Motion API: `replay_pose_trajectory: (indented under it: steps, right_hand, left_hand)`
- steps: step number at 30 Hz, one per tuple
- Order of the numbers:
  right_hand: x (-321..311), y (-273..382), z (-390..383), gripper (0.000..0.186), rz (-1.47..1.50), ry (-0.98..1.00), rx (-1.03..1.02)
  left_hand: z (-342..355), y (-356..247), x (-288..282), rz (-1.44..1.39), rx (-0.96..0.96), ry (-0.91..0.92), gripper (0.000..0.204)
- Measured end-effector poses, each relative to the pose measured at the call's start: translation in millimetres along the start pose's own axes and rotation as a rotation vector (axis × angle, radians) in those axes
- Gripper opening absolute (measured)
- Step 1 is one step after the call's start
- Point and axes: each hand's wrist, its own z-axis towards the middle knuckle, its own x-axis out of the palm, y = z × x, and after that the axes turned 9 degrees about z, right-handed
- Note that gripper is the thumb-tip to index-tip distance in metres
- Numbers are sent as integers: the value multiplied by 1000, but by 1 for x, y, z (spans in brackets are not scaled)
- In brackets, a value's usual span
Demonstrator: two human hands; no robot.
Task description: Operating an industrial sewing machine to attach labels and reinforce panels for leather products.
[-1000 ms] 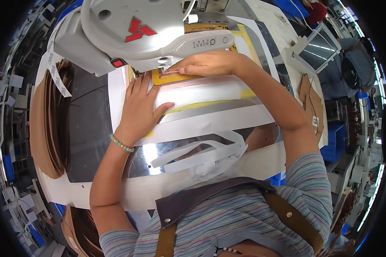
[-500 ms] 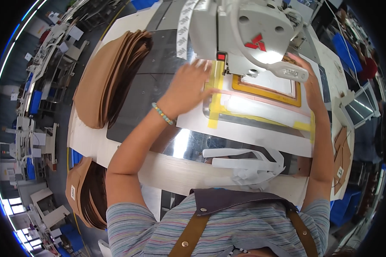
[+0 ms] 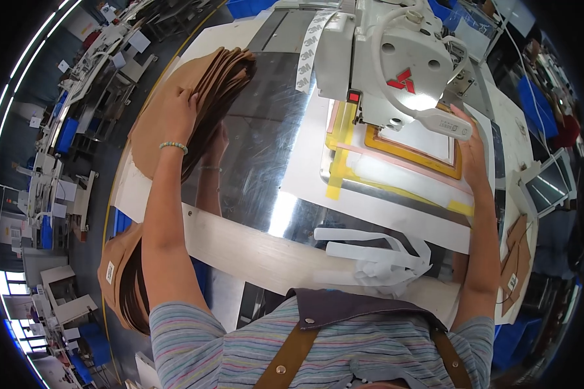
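Note:
My left hand [image 3: 184, 110] has its fingers curled on the edge of a stack of brown curved pieces [image 3: 156, 142], left of the dark metal plate [image 3: 240, 168]. My right hand [image 3: 468, 139] reaches along the right side of the yellow frame [image 3: 412, 157], fingers extended and partly hidden behind the white sewing-machine head [image 3: 379, 58]. That frame lies under the head, on white sheeting [image 3: 396, 223] with yellow tape [image 3: 334, 188] and pink strips around it.
White strips [image 3: 383, 259] lie near the front edge. A second brown stack [image 3: 117, 272] is lower left, brown pieces [image 3: 512, 259] at the right beside a small panel [image 3: 542, 185]. Blue bins [image 3: 519, 337] and rows of workstations [image 3: 65, 194] surround the table.
My left hand has moved from the taped sheet leftward onto the brown stack. My right hand has shifted from atop the yellow frame to its right side. The view has turned and shifted.

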Motion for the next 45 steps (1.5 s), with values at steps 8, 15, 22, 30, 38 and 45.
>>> replay_pose_trajectory:
  steps: [8,15,22,30,38,45]
  right_hand:
    - [10,-24,-1,32,-70,-23,-188]
    - [19,-29,2,32,-88,-88,-202]
    - [20,-26,-1,23,-162,-73,-202]
    - [32,50,1,20,-243,297,-266]
    - [140,95,-2,12,-453,388,-549]
    - [181,73,18,10,-647,240,-691]
  left_hand:
    - [20,13,-39,-719,-574,490,59]
    - [67,5,-29,-675,-449,334,51]
    - [78,-2,-46,-180,105,-174,43]
    - [-69,-140,-60,-296,613,277,46]
    - [-103,-175,-83,-355,731,254,45]
    - [-138,-120,-101,-281,556,215,28]
